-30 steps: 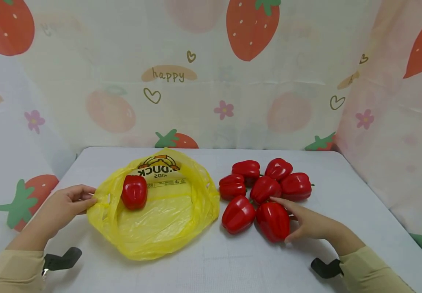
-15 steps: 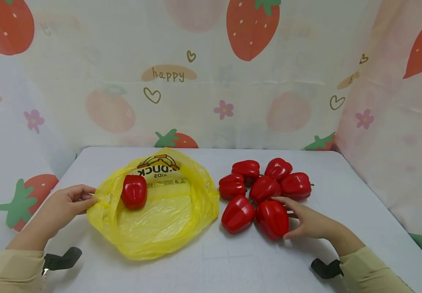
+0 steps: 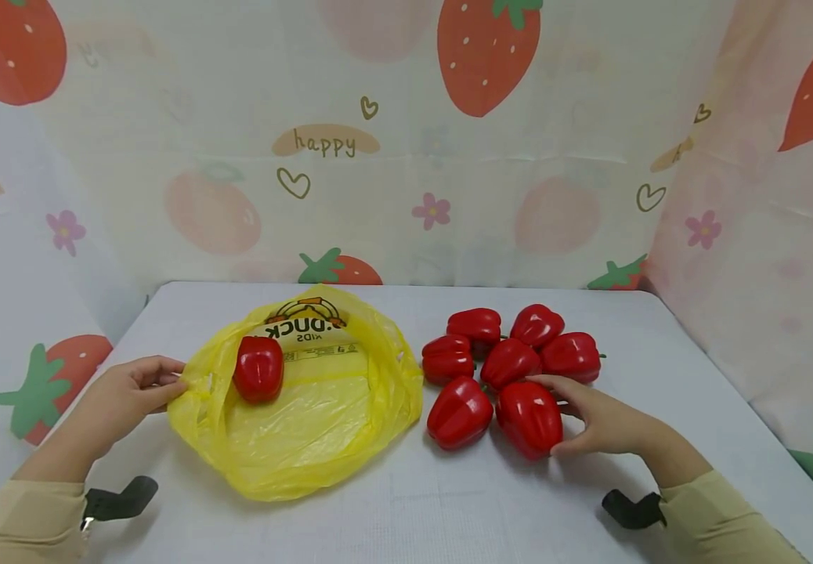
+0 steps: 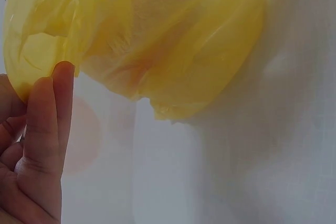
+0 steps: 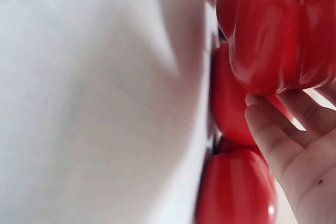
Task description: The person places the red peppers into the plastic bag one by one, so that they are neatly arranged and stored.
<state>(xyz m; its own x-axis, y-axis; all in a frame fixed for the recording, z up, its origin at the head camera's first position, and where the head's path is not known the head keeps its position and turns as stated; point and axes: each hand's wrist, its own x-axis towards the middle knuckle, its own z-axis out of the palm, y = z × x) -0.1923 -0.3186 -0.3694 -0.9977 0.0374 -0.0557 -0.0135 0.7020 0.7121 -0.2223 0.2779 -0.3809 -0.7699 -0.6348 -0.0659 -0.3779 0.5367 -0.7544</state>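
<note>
My left hand [image 3: 124, 398] pinches the left rim of a yellow plastic bag [image 3: 308, 423], whose mouth gapes toward me. Thin film is caught between thumb and fingers [image 4: 46, 114] in the left wrist view. Inside the bag, against its left side, rests one red bell pepper [image 3: 259, 370]. On the right, my right hand [image 3: 607, 417] grips another bell pepper [image 3: 529, 419] from its right side, thumb near, fingers at the far side. In the right wrist view this held bell pepper [image 5: 278, 35] overlaps the others behind it.
Several more red bell peppers [image 3: 511, 364] lie clustered just beyond the right hand, one [image 3: 459, 413] immediately left of the held one. White table [image 3: 420, 517] spreads in front. A strawberry-print curtain [image 3: 385, 219] stands behind and along both sides.
The right hand and its bell pepper have shifted slightly, first left, then back right and a little upward in the head view. Left hand and bag stay in place.
</note>
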